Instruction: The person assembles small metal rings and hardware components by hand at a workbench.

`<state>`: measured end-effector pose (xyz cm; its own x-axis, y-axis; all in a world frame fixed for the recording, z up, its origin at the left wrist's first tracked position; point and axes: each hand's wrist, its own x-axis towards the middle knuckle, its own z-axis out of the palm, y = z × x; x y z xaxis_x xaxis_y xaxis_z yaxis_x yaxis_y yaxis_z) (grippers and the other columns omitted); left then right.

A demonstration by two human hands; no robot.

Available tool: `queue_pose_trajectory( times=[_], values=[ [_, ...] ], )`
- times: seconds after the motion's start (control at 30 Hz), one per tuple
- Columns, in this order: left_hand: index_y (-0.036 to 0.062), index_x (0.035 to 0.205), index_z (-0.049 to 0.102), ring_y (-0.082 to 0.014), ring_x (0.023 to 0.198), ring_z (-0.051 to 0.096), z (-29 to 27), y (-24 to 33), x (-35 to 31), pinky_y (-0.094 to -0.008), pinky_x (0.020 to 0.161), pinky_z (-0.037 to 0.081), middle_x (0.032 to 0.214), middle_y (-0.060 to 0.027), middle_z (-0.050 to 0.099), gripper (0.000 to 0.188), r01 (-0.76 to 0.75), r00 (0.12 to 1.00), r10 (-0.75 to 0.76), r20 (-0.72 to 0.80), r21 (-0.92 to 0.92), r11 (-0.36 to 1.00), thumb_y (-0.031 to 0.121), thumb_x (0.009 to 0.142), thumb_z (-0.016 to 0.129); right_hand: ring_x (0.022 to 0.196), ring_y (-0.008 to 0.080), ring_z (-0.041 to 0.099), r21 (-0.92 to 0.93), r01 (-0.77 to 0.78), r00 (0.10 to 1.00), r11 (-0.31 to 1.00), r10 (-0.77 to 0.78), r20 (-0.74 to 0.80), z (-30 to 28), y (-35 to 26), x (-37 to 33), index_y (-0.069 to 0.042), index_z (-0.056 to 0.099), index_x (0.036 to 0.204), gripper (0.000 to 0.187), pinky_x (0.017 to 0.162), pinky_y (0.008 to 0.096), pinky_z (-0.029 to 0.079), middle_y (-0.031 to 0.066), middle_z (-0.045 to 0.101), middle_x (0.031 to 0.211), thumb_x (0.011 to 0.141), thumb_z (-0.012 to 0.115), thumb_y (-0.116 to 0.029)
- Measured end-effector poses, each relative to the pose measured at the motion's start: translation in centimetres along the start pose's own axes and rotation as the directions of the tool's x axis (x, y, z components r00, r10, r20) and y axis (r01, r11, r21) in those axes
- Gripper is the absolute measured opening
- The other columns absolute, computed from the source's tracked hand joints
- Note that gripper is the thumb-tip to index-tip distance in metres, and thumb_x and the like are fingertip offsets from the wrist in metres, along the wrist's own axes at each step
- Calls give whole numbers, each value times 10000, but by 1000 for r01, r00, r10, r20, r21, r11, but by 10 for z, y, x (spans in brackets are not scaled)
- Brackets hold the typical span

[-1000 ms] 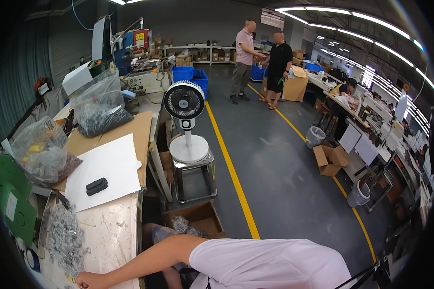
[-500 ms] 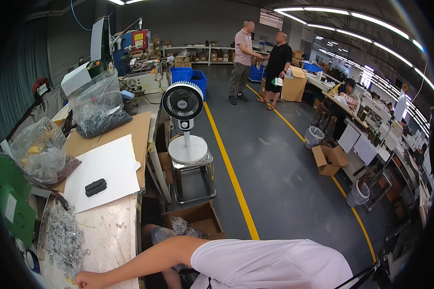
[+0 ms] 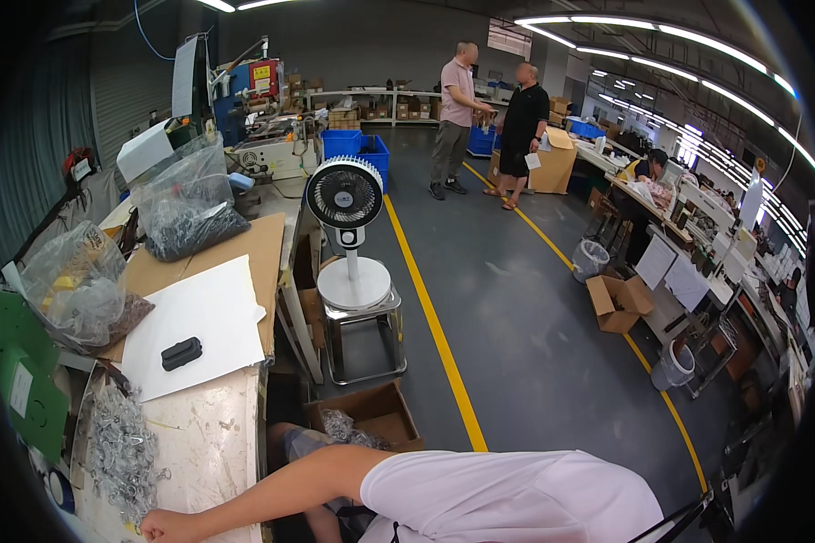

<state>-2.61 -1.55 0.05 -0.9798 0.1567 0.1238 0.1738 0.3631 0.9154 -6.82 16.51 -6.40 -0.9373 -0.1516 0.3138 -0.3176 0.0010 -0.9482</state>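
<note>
My right hand (image 3: 169,526) is closed low on the worktop (image 3: 210,434), at the lower left of the view. Its fingers curl inward, and whatever they hold, if anything, is hidden. Just beyond it lies a loose heap of small, shiny silvery pieces (image 3: 122,450), too fine to name. A small yellow bit shows beside the knuckles. Farther up the bench, a black oblong object with rounded ends (image 3: 181,354) rests on a white sheet (image 3: 217,317), apart from the hand. My left hand is outside the picture.
Clear plastic bags of small parts (image 3: 81,290) and of dark pieces (image 3: 190,213) stand on cardboard at the bench's back. A white fan (image 3: 344,195) sits on a metal stool beside the bench. An open carton (image 3: 398,412) is below. Two people stand in the aisle.
My right hand and arm stay almost where they were. In the aisle, the two people's hands have moved apart, and the one in black holds a pale sheet differently.
</note>
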Motion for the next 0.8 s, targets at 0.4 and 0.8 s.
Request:
queue_pose_trajectory(
  times=[0.4, 0.8],
  values=[
    [68, 884, 590, -46, 398, 333, 12, 23, 2, -235, 357, 260, 541, 36, 441, 224, -343, 605, 778, 166, -828, 443, 198, 1064, 555, 596, 170, 680, 134, -107, 994, 985, 108, 1, -1, -5, 2, -10, 752, 879, 202, 528, 330, 546, 89, 726, 736, 874, 762, -212],
    [84, 799, 555, -55, 395, 331, 9, 31, -11, -247, 362, 246, 536, 34, 445, 250, 92, 995, -84, 47, -221, 971, 137, 1043, 578, 426, 152, 607, 390, -66, 997, 919, 75, -7, -1, 23, 15, 4, 548, 784, 121, 369, 287, 474, 86, 612, 558, 836, 645, -45]
  ],
)
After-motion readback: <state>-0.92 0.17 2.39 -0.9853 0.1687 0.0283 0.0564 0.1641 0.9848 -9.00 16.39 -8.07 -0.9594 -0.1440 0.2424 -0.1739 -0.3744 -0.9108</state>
